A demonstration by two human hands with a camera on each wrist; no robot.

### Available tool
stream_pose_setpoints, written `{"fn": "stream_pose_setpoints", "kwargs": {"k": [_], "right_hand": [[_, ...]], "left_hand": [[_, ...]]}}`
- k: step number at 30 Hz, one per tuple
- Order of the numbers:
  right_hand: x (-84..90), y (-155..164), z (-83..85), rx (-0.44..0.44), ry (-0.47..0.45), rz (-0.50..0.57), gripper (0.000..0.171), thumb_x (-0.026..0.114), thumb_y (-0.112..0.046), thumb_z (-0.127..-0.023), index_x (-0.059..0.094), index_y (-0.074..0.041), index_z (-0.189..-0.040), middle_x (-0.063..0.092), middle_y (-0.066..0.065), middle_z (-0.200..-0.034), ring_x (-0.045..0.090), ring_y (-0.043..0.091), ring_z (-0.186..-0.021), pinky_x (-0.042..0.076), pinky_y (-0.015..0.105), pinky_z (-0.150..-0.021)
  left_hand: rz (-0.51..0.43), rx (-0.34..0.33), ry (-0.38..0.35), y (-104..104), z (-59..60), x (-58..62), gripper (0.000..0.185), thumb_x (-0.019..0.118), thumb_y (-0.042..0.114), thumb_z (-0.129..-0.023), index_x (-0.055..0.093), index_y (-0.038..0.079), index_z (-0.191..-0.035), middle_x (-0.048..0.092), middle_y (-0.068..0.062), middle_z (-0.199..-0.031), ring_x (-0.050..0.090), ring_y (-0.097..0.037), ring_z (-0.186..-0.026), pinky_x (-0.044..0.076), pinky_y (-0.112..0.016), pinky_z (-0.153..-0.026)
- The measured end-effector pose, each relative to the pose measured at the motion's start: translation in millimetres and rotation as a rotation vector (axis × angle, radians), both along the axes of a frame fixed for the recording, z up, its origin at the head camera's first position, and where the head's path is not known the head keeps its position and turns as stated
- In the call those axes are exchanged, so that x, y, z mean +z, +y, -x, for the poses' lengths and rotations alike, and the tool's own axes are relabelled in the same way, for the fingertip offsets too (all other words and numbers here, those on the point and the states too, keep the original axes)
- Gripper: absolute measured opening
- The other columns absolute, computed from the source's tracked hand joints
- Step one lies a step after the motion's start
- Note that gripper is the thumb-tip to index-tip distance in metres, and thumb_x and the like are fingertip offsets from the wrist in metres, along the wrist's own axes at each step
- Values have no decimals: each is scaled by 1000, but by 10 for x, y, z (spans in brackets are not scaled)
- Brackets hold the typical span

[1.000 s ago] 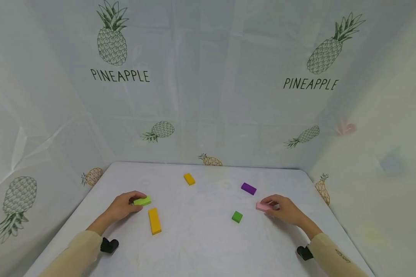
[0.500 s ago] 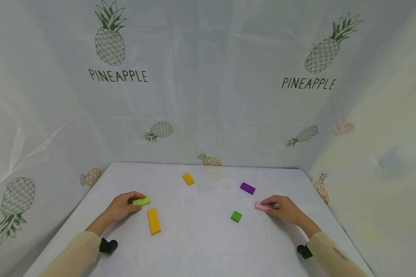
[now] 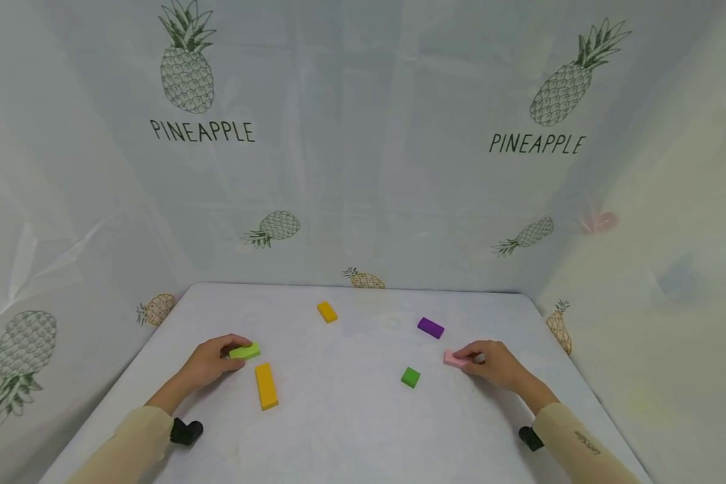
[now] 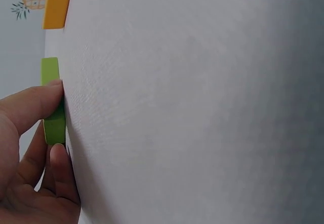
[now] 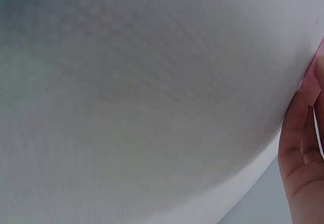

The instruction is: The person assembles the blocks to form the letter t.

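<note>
On the left of the table, my left hand (image 3: pixel 208 361) pinches a lime-green block (image 3: pixel 245 351) between thumb and fingers. In the left wrist view the thumb lies across the face of this lime-green block (image 4: pixel 50 72), close against the table surface. My right hand (image 3: pixel 495 366) grips a pink block (image 3: pixel 454 359) on the right side, its fingers covering one end. Only a piece of the pink block (image 5: pixel 310 86) shows at the edge of the right wrist view. A long orange-yellow block (image 3: pixel 267 386) lies just right of my left hand.
A small green cube (image 3: pixel 410 377) and a purple block (image 3: pixel 431 327) lie left of my right hand. Farther back is a short yellow block (image 3: pixel 327 312). The white table (image 3: pixel 339 430) meets a pineapple-printed sheet (image 3: pixel 363 168) at its back edge.
Both hands keep their hold on the lime-green and pink blocks and stay in place. The whole head view has shifted slightly, so everything appears a little farther left.
</note>
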State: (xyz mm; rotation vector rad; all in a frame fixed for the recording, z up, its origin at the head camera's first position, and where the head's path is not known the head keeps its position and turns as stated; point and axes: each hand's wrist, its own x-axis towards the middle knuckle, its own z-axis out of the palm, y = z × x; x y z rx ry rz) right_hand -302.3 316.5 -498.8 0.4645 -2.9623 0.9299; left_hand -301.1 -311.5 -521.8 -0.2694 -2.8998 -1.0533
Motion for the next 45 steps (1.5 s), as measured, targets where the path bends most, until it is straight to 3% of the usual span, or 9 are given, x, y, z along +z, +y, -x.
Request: {"fn": "stream_pose_setpoints", "kwargs": {"k": [17,29,38,45], "right_hand": [[17,-2,7,-3,-11,1,24,79,-16,-82,76,-25,-104,68,-5,-105,58,15,-94,54,35,-82],[25,-3,-13,-5,-23,0,24,79,-16,-83,76,-24,-105,69,-2,-109,59,16,-95,54,34,-80],[24,-14,-19,-18,-30,-1,24,78,-16,-83,76,-25,-105,69,-2,-108,59,16,-94,54,36,-80],[20,-10,-14,-27,-36,4,24,78,-16,-83,75,-27,-104,68,-1,-110,59,16,-94,55,35,-80]], "left_hand": [[1,3,7,19,-3,22,34,76,17,-86,67,20,-118,65,-1,-119,58,-22,-108,50,-43,-92],[15,-21,26,112,70,131,34,76,20,-85,67,26,-117,65,3,-119,58,-20,-105,50,-40,-88],[-28,-115,39,373,118,310,36,77,14,-84,69,27,-117,65,5,-122,57,-21,-107,51,-38,-88],[-45,-148,19,656,152,407,34,77,16,-84,69,33,-112,64,11,-118,56,-16,-105,50,-35,-88]]}}
